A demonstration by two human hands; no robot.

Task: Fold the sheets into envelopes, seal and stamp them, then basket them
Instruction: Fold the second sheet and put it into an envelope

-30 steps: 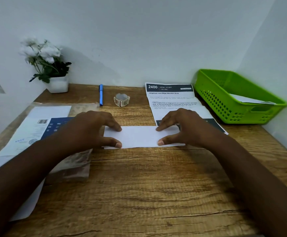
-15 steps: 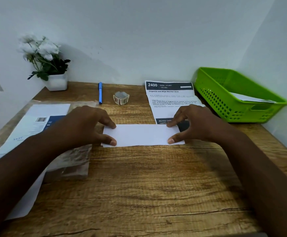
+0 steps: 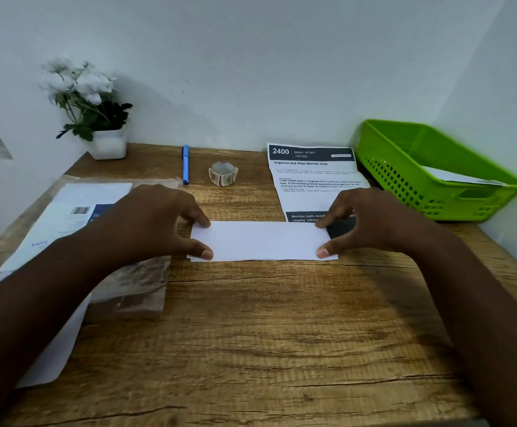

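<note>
A folded white sheet (image 3: pixel 263 241) lies flat as a long strip on the wooden desk (image 3: pixel 251 334). My left hand (image 3: pixel 155 223) presses its left end, index fingertip on the far edge and thumb on the near edge. My right hand (image 3: pixel 374 223) presses the right end the same way. A green basket (image 3: pixel 405 167) stands at the back right with a white envelope (image 3: pixel 457 177) inside. A small roll of stamps (image 3: pixel 223 174) sits behind the sheet.
A printed instruction sheet (image 3: pixel 309 180) lies partly under the folded sheet's right end. A blue pen (image 3: pixel 185 163) lies near the back wall. A clear packet with papers (image 3: pixel 75 217) covers the left side. A potted white flower (image 3: pixel 90 109) stands back left.
Both hands have slid apart along the folded sheet, from near its middle out to its two ends. The sheet has stayed in place.
</note>
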